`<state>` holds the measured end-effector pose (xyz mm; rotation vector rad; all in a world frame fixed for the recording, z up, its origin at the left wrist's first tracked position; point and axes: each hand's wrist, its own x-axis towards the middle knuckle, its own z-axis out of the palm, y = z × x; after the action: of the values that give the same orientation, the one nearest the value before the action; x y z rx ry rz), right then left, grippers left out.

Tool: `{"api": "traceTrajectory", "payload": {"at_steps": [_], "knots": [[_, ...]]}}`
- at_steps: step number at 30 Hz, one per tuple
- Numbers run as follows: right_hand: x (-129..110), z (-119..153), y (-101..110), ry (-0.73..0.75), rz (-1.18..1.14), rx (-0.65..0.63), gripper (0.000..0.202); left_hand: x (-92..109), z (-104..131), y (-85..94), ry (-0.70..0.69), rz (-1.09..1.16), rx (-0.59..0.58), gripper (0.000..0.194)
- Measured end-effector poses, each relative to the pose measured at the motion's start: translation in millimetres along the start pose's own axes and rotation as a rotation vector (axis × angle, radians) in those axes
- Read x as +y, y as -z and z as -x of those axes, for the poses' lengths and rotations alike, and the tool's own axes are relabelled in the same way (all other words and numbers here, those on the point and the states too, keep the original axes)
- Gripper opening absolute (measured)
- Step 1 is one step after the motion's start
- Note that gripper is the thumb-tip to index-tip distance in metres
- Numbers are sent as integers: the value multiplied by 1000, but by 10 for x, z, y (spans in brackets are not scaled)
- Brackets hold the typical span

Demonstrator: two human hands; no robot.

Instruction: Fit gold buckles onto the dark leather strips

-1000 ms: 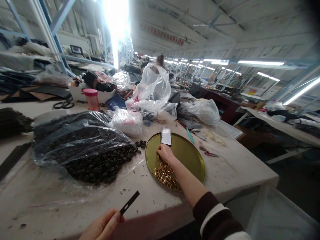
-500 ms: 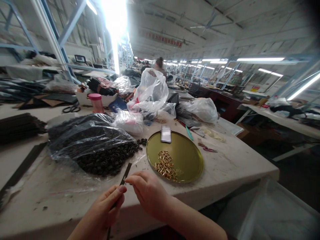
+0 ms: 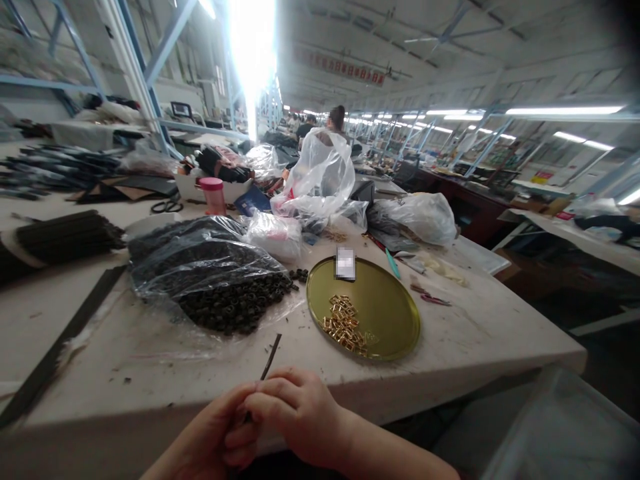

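Observation:
A thin dark strip (image 3: pixel 271 357) sticks up from between my two hands at the table's front edge. My left hand (image 3: pixel 225 427) is closed around its lower part. Fingers of my right hand (image 3: pixel 295 410) are curled over the same strip, pressed against the left fingers and partly covering them. Beyond the hands, to the right, a round gold-green tray (image 3: pixel 385 307) bears a pile of small gold buckles (image 3: pixel 345 327) and a small pale label. Many small black loops (image 3: pixel 230 303) spill from a clear plastic bag (image 3: pixel 200 250) to the left of the tray.
Bundled dark strips (image 3: pixel 60 240) and a long flat dark strip (image 3: pixel 75 333) lie at left. Black scissors (image 3: pixel 167 207), a pink jar (image 3: pixel 213 197) and plastic bags (image 3: pixel 320 173) stand further back. Small red-handled snips (image 3: pixel 435 300) lie right of the tray. People are visible far off.
Both hands have moved down and closer together, with the right fingers now over the left. The strip stands more edge-on. The whole view has shifted, so the table things appear further right.

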<state>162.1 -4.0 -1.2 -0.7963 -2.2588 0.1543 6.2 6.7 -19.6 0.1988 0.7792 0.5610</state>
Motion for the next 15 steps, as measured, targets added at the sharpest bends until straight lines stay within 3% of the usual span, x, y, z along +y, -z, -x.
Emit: {"api": "traceTrajectory", "payload": {"at_steps": [4, 8, 12, 15], "knots": [[7, 35, -80, -21, -93, 153, 19, 16, 0, 34, 79, -3, -63, 30], [-11, 87, -136, -97, -207, 181, 21, 31, -23, 24, 69, -22, -47, 28], [37, 141, -163, -499, -410, 244, 24, 92, -11, -60, -61, -190, -40, 26], [119, 152, -176, -880, -768, 199, 30, 166, 24, -125, -149, -402, -37, 20]]}}
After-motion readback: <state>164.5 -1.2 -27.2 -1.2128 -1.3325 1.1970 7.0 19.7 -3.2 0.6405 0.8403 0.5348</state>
